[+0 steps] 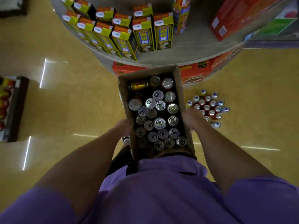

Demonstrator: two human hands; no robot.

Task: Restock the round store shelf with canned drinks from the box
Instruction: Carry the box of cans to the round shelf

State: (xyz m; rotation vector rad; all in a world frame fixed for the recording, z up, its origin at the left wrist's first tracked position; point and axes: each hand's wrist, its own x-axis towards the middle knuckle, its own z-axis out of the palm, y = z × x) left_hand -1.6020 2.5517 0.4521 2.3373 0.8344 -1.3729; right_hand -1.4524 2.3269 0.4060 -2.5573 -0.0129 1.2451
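An open cardboard box (178, 88) is carried in front of my body, its far end close to the round shelf (191, 46). Several canned drinks (159, 110) stand upright in it, and a gold can (138, 85) lies on its side at the far left corner. My left hand (123, 126) grips the box's left wall and my right hand (191, 118) grips the right wall; the fingers of both are hidden under or behind the cardboard. Yellow and blue drink cartons (144, 36) fill the left part of the shelf top.
A cluster of bottles (208, 107) stands on the floor to the right of the box. Red cases (195, 73) sit on the lower tier under the shelf rim. Larger red and green cartons (239, 18) occupy the shelf's right side. A dark produce crate (14, 107) stands at far left.
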